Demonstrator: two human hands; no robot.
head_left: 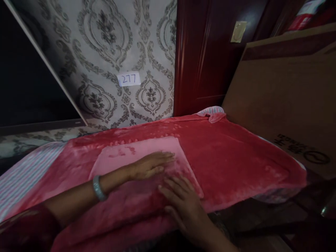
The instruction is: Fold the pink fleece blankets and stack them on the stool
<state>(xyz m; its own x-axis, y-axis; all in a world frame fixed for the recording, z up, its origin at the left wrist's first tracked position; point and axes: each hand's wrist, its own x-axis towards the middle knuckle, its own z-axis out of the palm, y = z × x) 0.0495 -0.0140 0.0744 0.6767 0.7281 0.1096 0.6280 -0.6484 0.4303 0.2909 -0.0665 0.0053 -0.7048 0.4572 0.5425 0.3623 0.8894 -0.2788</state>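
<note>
In the head view, a pale pink plush cloth (136, 154) lies flat in the middle of a deep red plush blanket (236, 157) spread over a bed. The left hand (151, 165), with a pale green bangle (97, 188) on its wrist, rests palm down on the cloth, its grip flat with the fingers straight and close together, pinching nothing. The right hand (183, 206), at 5 o'clock from the left, lies on the cloth's near edge, fingers loosely spread and grasping nothing. A striped sheet (23, 171) shows at 9 o'clock, a large brown cardboard box (283, 91) at 3 o'clock. At 12 o'clock a white paper label reading 277 (128, 79) sticks to patterned grey wallpaper (105, 42).
</note>
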